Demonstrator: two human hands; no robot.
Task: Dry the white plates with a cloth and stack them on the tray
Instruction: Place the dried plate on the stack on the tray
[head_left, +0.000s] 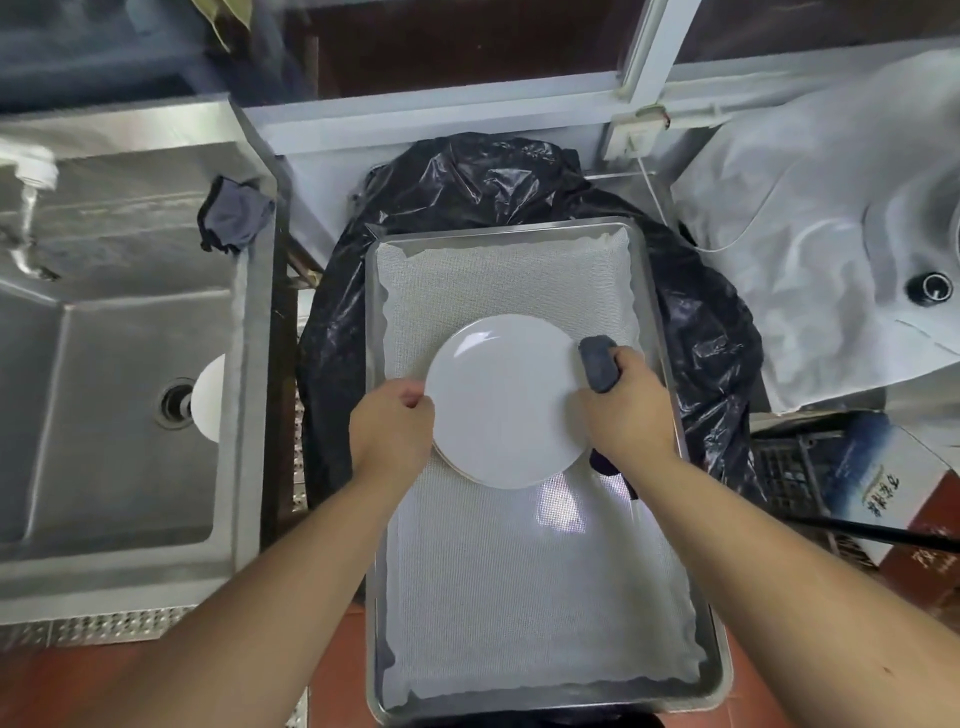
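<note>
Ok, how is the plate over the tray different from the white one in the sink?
The plate over the tray shows in full, both hands gripping its edges, on or just above other plates; the plate in the sink is half hidden behind the sink's wall, untouched. The left hand pinches the tray plate bare, while the right hand also clutches a dark cloth. Both plates are round, plain and white.

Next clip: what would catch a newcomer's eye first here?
The white plate at the centre, gripped on either edge by the left hand and the right hand, which also clutches a dark cloth. Beneath sits the mesh-lined tray over a black bag, with a steel sink at left.
</note>
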